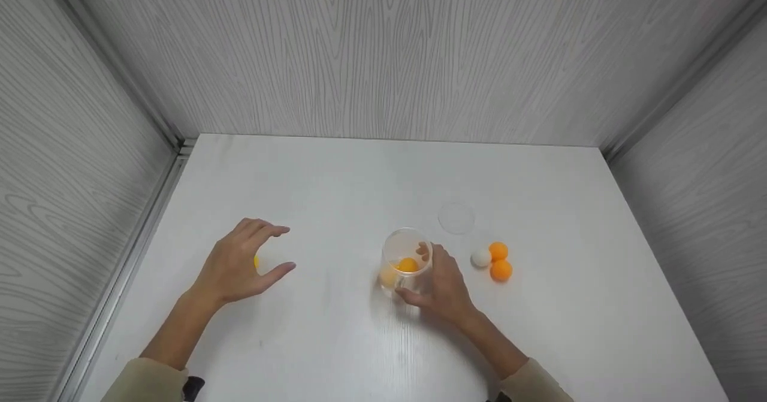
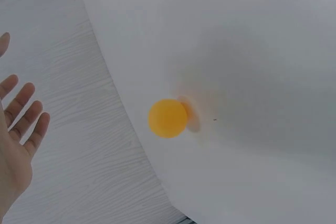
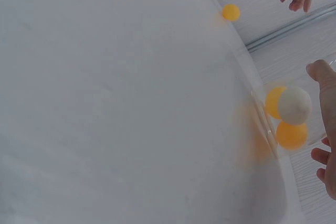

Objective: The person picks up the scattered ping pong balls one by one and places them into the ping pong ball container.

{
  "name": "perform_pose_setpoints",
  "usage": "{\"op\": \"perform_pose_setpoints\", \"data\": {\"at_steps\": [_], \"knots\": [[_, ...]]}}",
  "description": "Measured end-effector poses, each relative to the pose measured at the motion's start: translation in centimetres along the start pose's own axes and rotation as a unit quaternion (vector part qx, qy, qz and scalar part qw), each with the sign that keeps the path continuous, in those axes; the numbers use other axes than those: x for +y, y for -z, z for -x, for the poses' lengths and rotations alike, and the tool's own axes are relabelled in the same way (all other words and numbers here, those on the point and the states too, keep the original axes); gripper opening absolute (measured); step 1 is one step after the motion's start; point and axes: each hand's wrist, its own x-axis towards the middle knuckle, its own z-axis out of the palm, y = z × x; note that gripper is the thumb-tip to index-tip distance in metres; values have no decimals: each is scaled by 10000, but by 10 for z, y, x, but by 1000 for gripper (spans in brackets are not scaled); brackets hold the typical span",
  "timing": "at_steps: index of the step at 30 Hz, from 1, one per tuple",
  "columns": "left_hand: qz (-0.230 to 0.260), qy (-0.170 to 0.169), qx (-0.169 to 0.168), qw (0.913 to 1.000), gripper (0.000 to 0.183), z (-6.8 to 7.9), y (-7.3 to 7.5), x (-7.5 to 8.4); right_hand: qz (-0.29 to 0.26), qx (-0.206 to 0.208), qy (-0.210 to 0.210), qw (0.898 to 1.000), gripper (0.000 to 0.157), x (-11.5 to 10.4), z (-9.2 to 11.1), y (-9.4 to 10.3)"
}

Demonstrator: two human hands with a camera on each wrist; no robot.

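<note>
My right hand [image 1: 443, 285] grips a clear plastic jar [image 1: 400, 240] from its right side, with the thumb in front and fingers behind. The jar stands upright on the table, its top uncovered. Inside it the right wrist view shows a white ping-pong ball [image 3: 294, 106] and two orange ones [image 3: 292, 135]. At the left, my left hand [image 1: 233, 264] hovers with thumb and fingers spread apart, holding nothing. Partly hidden beyond its palm is another orange ping-pong ball [image 2: 168, 118], resting on the table and apart from the fingers.
Right of the jar, two orange balls [image 1: 501, 270] and a white ball [image 1: 480, 258] sit clustered on the white table [image 1: 335, 180]. A clear round lid [image 1: 456, 218] lies flat behind them. Grey wood-grain panels [image 1: 383, 54] enclose the back and sides.
</note>
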Motion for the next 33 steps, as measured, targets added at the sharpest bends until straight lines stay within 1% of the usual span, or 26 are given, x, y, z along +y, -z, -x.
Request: {"op": "perform_pose_setpoints", "data": {"at_steps": [6, 11, 19, 24, 28, 33], "knots": [[-170, 225, -4, 9996, 52, 9, 4, -14, -2, 84, 109, 9999, 90, 1, -1, -1], [-289, 351, 115, 9989, 53, 14, 6, -26, 12, 58, 6, 10000, 89, 0, -2, -1], [-362, 546, 190, 9977, 53, 22, 4, -37, 129, -21, -155, 9998, 89, -2, -2, -1], [-377, 637, 253, 9969, 53, 28, 7, -44, 57, -34, -113, 9999, 88, -2, -2, -1], [-312, 873, 250, 9954, 53, 34, 9, -49, 29, 5, -23, 10000, 87, -1, -2, -1], [-299, 1230, 119, 9919, 52, 40, 8, -54, 57, -17, -30, 10000, 88, -1, -2, 0]]}}
